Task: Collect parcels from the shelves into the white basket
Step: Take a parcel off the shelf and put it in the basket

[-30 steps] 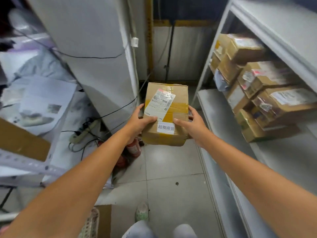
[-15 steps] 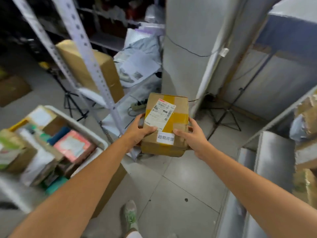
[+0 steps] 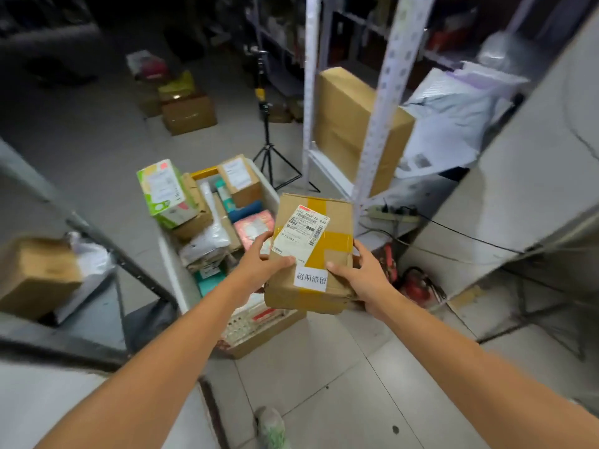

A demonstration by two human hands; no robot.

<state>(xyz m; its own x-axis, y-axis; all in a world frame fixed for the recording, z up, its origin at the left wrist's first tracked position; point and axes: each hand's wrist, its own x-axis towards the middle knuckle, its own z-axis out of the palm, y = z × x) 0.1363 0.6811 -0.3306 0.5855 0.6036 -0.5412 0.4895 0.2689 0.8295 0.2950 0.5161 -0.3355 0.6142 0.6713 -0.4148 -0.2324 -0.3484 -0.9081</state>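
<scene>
Brown cardboard parcel point(image 3: 312, 254) is held in the air between both hands, over the near right corner of the white basket point(image 3: 170, 260); basket is already crowded with boxes and soft mailers; left hand point(image 3: 259, 264) grips the left edge, thumb on the shipping label; right hand point(image 3: 363, 277) grips the right edge, fingers point(image 3: 360, 249) wrapped round the side; box looks stiff, taped, slightly dented, probably lightish; tape may be slick, so holding by opposite edges seems best.

- cardboard parcel point(image 3: 319, 251): yellow tape cross, shipping label and white sticker on top, tilted, held in the air at the basket's right side
- white basket point(image 3: 171, 265): piled with mixed boxes and bags
</scene>
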